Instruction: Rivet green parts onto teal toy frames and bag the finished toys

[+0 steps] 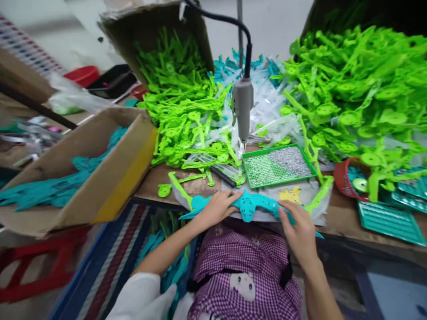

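A long, winged turquoise plastic part [247, 207] lies across the near table edge. My left hand [218, 206] rests on its left half, fingers closed around the top edge. On the right half sits my right hand [297, 222], its fingers and thumb gripping the part. Light green arms stick out beyond both ends of the turquoise part. Just behind it stands a green tray [263, 171] of small silver screws. A grey electric screwdriver [243, 111] hangs tip down above the tray's left corner, touched by neither hand.
Heaps of light green parts [367, 98] fill the back right and back centre. A cardboard box [130, 164] with turquoise parts stands at the left. At the right are a red basket [343, 180] and a teal tray [390, 222]. Clear plastic bags lie behind the screwdriver.
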Demonstrator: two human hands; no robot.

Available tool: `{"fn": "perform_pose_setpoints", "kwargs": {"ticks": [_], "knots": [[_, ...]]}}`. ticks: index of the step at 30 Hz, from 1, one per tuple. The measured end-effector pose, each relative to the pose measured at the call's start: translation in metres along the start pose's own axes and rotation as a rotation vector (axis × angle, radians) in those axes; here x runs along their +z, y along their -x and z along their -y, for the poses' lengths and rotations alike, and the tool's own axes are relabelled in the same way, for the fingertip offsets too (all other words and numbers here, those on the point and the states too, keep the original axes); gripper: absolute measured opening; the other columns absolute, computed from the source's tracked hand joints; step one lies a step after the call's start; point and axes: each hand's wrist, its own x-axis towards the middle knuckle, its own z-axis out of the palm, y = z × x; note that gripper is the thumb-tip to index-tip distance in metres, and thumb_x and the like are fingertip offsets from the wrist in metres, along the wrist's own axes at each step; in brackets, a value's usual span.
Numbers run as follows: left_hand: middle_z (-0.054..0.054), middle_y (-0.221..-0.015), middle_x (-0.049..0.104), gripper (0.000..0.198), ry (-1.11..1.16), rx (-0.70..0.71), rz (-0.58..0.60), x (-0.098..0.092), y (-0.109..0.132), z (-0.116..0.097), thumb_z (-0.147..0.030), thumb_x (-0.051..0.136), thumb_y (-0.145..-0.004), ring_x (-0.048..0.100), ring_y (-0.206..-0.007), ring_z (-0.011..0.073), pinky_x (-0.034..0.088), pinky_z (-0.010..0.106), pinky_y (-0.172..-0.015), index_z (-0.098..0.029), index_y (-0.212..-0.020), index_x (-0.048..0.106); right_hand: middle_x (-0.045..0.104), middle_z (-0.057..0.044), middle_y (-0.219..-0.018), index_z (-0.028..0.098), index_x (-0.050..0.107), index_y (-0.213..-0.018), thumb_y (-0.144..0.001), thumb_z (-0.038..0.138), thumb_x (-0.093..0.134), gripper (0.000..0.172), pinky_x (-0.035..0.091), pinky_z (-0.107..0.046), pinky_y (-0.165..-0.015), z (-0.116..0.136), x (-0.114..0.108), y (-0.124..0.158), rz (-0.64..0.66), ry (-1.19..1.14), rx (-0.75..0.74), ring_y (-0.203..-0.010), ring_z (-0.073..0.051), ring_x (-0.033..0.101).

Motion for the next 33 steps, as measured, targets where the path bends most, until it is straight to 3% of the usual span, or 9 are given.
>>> {"fn": "perform_pose_setpoints", "kwargs": {"ticks": [4, 7, 11, 13, 16, 19, 22, 27, 33], "knots": [[0.008, -0.110, 0.058, 0.060, 0.005, -0.035, 0.006, -0.003, 0.000, -0.003, -0.035, 0.060, -0.089, 0.058, -0.096, 0.0229, 0.049, 0.036, -0.083, -0.027, -0.145, 0.039, 0.073, -0.009, -0.104, 0.022, 0.066, -0.107, -0.091, 0.025, 0.056, 0.020, 0.045, -0.040, -0.088, -0.007, 0.031, 0.007, 0.004, 0.112, -0.121, -0.097, -0.023, 0.067], [0.009, -0.112, 0.058, 0.060, -0.013, -0.029, 0.003, -0.004, 0.000, -0.005, -0.035, 0.061, -0.088, 0.056, -0.097, 0.0235, 0.048, 0.037, -0.084, -0.025, -0.144, 0.041, 0.073, -0.009, -0.101, 0.021, 0.066, -0.103, -0.090, 0.025, 0.058, 0.016, 0.045, -0.039, -0.087, -0.011, 0.033, 0.004, -0.005, 0.109, -0.127, -0.094, -0.022, 0.067], [0.009, -0.107, 0.061, 0.062, -0.049, -0.013, -0.014, -0.006, -0.005, -0.001, -0.035, 0.063, -0.086, 0.054, -0.100, 0.0255, 0.048, 0.040, -0.086, -0.023, -0.143, 0.042, 0.071, -0.009, -0.098, 0.019, 0.066, -0.099, -0.093, 0.030, 0.053, 0.018, 0.047, -0.036, -0.086, 0.027, 0.037, -0.034, -0.007, -0.003, 0.021, -0.096, -0.021, 0.064], [0.011, -0.112, 0.062, 0.056, -0.048, 0.013, -0.032, -0.005, -0.007, 0.002, -0.034, 0.064, -0.086, 0.054, -0.105, 0.0270, 0.048, 0.042, -0.090, -0.020, -0.138, 0.049, 0.070, -0.008, -0.100, 0.019, 0.064, -0.101, -0.096, 0.028, 0.046, 0.020, 0.048, -0.031, -0.085, 0.062, 0.056, -0.065, 0.148, -0.051, -0.017, -0.096, -0.018, 0.063], [0.018, -0.125, 0.060, 0.046, -0.060, 0.011, -0.072, 0.000, -0.006, 0.006, -0.032, 0.064, -0.085, 0.053, -0.116, 0.0309, 0.043, 0.048, -0.099, -0.012, -0.126, 0.058, 0.069, -0.010, -0.105, 0.017, 0.064, -0.103, -0.096, 0.023, 0.043, 0.023, 0.048, -0.035, -0.082, 0.107, 0.100, -0.106, 0.588, 0.204, -0.143, -0.097, -0.022, 0.063], [0.020, -0.120, 0.064, 0.039, -0.098, -0.020, -0.062, 0.007, -0.002, 0.011, -0.029, 0.060, -0.087, 0.055, -0.116, 0.0325, 0.040, 0.052, -0.101, -0.009, -0.120, 0.062, 0.067, -0.017, -0.108, 0.010, 0.064, -0.106, -0.093, 0.014, 0.042, 0.025, 0.048, -0.041, -0.080, 0.123, 0.138, -0.126, 0.649, 0.309, -0.105, -0.101, -0.028, 0.062], [0.017, -0.119, 0.066, 0.036, -0.086, -0.006, -0.058, 0.013, -0.001, 0.017, -0.025, 0.057, -0.088, 0.058, -0.114, 0.0308, 0.040, 0.052, -0.101, -0.013, -0.121, 0.062, 0.063, -0.020, -0.116, 0.007, 0.062, -0.110, -0.092, 0.008, 0.036, 0.032, 0.047, -0.042, -0.081, 0.123, 0.158, -0.129, 0.641, 0.347, -0.083, -0.106, -0.030, 0.059], [0.018, -0.126, 0.062, 0.047, -0.030, -0.007, -0.078, 0.011, -0.007, 0.020, -0.030, 0.063, -0.084, 0.053, -0.122, 0.0335, 0.040, 0.050, -0.102, -0.012, -0.127, 0.057, 0.064, -0.020, -0.112, 0.008, 0.064, -0.104, -0.092, 0.010, 0.037, 0.029, 0.046, -0.041, -0.085, 0.126, 0.156, -0.137, 0.700, 0.327, -0.119, -0.104, -0.027, 0.060], [0.012, -0.120, 0.061, 0.056, -0.050, -0.009, 0.039, -0.006, -0.009, 0.010, -0.039, 0.063, -0.087, 0.055, -0.113, 0.0297, 0.041, 0.045, -0.097, -0.020, -0.137, 0.048, 0.069, -0.017, -0.100, 0.012, 0.059, -0.112, -0.095, 0.020, 0.040, 0.027, 0.049, -0.037, -0.077, 0.134, 0.114, -0.185, 0.789, 0.227, -0.154, -0.092, -0.025, 0.066]]}}
